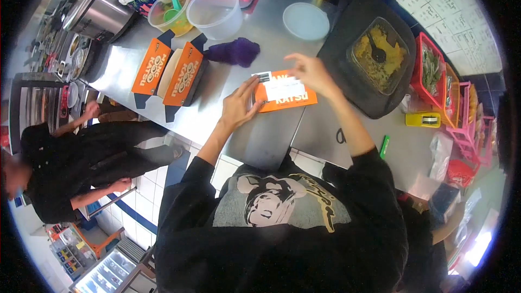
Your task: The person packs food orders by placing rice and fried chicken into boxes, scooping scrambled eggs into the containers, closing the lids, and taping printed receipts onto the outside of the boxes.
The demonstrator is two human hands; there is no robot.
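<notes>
A closed orange cardboard food box [290,104] lies on the steel counter before me, with a white paper slip [285,88] on its top. My left hand [240,103] rests against the box's left side, fingertips at the slip's upper left corner. Above the box's upper right part is my right hand [305,69], index finger extended and fingers bent; whether it touches the box or holds anything is unclear. Left of these, two orange-and-black boxes [183,75] stand with their flaps up. A crumpled purple cloth [234,52] lies beside them.
Clear plastic tub [215,13], round lid [306,21] and a yellow-filled container [380,55] on a black appliance stand behind. At right are a yellow tape dispenser [422,119], green item [384,147], partly hidden scissors [340,135] and baskets [427,69]. A person [93,154] stands left; another is lower right.
</notes>
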